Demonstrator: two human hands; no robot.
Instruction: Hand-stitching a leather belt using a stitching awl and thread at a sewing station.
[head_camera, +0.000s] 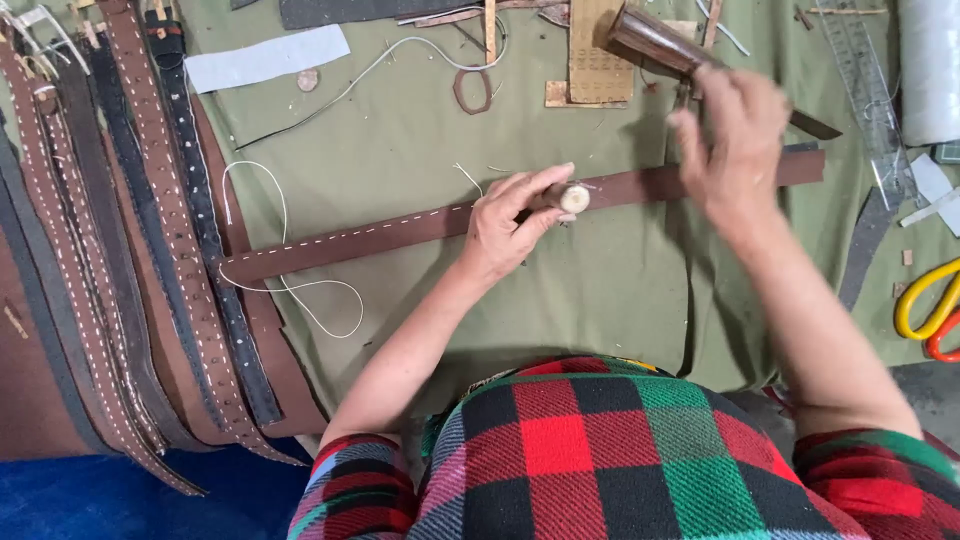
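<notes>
The left hand (510, 222) closes around a short round wooden-handled punch tool (570, 198), whose pale, cut end faces up at us, and we see it planted on a long brown leather strap (400, 230) that runs slantwise across the olive-green cloth work surface (600, 290). The strap carries a row of pale stitches along its left half, and a loose white thread (290, 285) curls from its left end across the cloth. The right hand (735, 140) is raised above the strap's right part, well apart from it, with its fingers wrapped around the handle of a dark brown wooden mallet (650, 40); the mallet head points up and to the left, and the hand is blurred. We note that the two hands are near each other but not touching. To the left of the cloth lies a bundle of finished leather belts (120, 230), brown and black, some stitched in white and some punched with holes, laid side by side. Above the strap we find a pale rectangular piece of perforated card (595, 60) and a small brown leather ring (473, 90). At the right edge sit yellow and orange scissor handles (930, 310), a clear plastic ruler (865, 80) and a white roll (930, 60). Red, green and black checked sleeves (600, 450) fill the lower foreground.
</notes>
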